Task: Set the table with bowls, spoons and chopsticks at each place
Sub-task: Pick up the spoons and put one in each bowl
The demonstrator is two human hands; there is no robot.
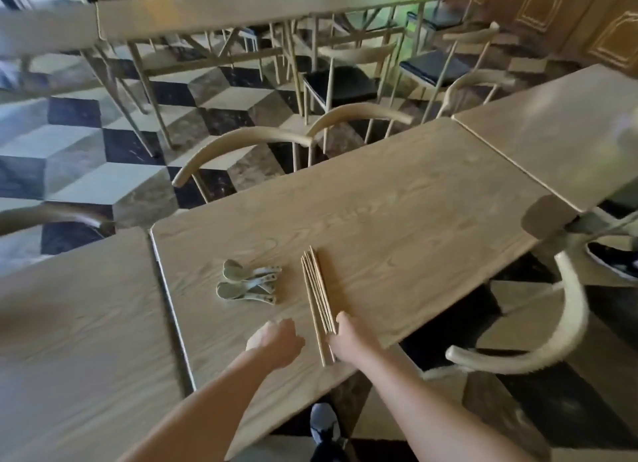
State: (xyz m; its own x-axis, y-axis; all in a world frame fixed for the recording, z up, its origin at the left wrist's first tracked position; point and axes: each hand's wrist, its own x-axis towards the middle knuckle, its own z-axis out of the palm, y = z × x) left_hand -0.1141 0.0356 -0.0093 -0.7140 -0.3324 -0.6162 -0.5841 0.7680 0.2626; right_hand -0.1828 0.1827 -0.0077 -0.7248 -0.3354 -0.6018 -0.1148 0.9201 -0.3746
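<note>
Two hands, lower centre: left hand [276,339] curled, holding nothing; right hand [347,339] touching chopsticks [316,289], grip indiscernible; spoons [248,284] to their left.

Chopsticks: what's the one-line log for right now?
chopsticks: bundled | right hand: against near end, grip unclear | left hand: curled alongside | spoons: heaped left of them

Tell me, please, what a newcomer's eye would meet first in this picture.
A bundle of wooden chopsticks lies near the front edge of the wooden table, with the right hand at its near end and the left hand just beside. Left of the bundle sits a cluster of ceramic soup spoons.
</note>
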